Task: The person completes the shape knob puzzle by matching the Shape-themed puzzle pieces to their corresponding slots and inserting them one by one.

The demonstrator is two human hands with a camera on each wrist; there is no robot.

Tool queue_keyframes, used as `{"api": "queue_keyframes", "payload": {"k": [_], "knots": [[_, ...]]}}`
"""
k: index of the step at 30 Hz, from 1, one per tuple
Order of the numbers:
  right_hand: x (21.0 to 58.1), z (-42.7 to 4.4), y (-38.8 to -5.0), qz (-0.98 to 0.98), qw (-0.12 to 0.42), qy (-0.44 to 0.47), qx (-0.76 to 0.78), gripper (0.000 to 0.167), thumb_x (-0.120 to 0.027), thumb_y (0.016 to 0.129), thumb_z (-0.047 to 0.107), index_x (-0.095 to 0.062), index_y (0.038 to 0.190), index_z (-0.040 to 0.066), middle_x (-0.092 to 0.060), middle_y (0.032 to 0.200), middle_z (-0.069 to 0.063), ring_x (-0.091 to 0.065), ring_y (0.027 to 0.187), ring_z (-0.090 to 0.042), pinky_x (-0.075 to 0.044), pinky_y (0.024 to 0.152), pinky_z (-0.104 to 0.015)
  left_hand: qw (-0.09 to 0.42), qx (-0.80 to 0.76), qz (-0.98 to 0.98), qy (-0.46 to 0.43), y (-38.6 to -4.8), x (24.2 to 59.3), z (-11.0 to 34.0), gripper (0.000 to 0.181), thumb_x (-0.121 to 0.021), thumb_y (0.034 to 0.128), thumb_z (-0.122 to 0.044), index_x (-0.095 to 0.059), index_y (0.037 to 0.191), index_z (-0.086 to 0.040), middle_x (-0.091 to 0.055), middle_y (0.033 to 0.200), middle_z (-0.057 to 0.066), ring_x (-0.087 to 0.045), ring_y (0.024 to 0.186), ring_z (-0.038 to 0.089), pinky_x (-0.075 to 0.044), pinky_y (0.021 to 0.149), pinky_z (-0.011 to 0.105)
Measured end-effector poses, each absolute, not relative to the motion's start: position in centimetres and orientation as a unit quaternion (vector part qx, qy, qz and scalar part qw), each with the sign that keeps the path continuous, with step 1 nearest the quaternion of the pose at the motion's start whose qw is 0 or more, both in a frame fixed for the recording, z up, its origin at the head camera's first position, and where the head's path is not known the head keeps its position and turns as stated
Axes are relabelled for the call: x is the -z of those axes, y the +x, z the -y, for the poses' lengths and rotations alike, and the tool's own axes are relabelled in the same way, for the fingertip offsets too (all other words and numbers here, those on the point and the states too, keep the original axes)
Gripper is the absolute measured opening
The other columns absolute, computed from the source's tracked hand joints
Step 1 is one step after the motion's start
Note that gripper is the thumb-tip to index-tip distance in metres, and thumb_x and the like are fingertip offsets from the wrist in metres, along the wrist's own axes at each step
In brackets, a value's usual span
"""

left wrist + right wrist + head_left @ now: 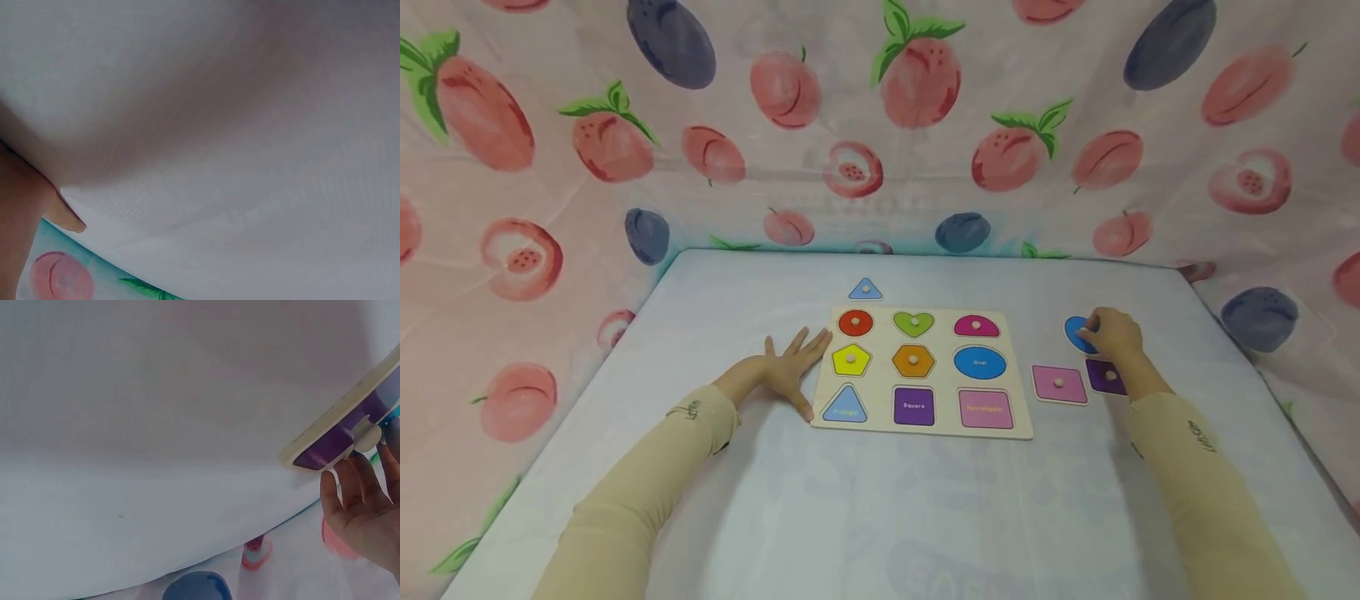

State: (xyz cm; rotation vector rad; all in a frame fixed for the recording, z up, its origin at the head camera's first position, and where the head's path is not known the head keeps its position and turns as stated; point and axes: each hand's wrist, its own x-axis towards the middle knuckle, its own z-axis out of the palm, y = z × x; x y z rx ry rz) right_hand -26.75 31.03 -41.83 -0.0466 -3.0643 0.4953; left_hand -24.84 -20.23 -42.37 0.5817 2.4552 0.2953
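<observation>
A wooden knob puzzle board (943,333) lies flat on the table. My left hand (790,369) rests at its left edge with fingers spread, fingertips and thumb touching the board. At the right, my right hand (1117,335) pinches the knob of a blue oval puzzle piece (1072,325); whether the piece is off the table I cannot tell. Just below that hand is a purple square piece (1101,374), also visible as a purple piece (325,449) in the right wrist view. Beside it lies a pink rectangle piece (1045,379).
Behind the board lies a light blue triangle piece (866,292). Red, green, magenta, yellow and orange knobbed pieces sit in the board. Its oval recess (980,373), triangle, square and rectangle recesses show printed names. A fruit-patterned cloth (925,200) rises around the table.
</observation>
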Motion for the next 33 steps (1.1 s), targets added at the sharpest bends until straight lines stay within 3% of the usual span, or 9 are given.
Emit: {"api": "queue_keyframes", "payload": {"k": [22,29,33], "knots": [[41.9,-31.0,-26.1,0.984,0.025,-0.023,-0.177,0.024,-0.062,0.088,0.014,-0.055,0.085,-0.009,-0.059,0.088,-0.027,-0.054,0.08,-0.04,-0.043,0.067,-0.047,0.302,-0.1,-0.921,0.223,-25.01,42.52,20.22,0.138,-0.083,0.0611,-0.05,0.016,0.15,-0.016,0.023,0.157,0.004,0.029,0.141,0.032,0.023,0.098,0.072],[42.57,-31.38,-25.94,0.981,0.027,-0.031,-0.191,0.022,-0.059,0.089,0.014,-0.054,0.091,-0.008,-0.058,0.096,-0.03,-0.054,0.084,-0.042,-0.044,0.068,-0.049,0.297,-0.092,-0.923,0.226,-25.19,42.62,20.18,0.137,-0.083,0.0615,-0.049,0.016,0.15,-0.017,0.023,0.157,0.004,0.028,0.142,0.032,0.022,0.098,0.072],[42.57,-31.13,-25.93,0.98,0.039,-0.03,-0.193,0.02,-0.058,0.091,0.012,-0.055,0.095,-0.008,-0.056,0.106,-0.033,-0.054,0.093,-0.047,-0.044,0.077,-0.055,0.298,-0.102,-0.923,0.222,-25.03,42.56,20.32,0.137,-0.084,0.0611,-0.048,0.015,0.15,-0.015,0.022,0.157,0.005,0.027,0.142,0.033,0.022,0.098,0.072]]}}
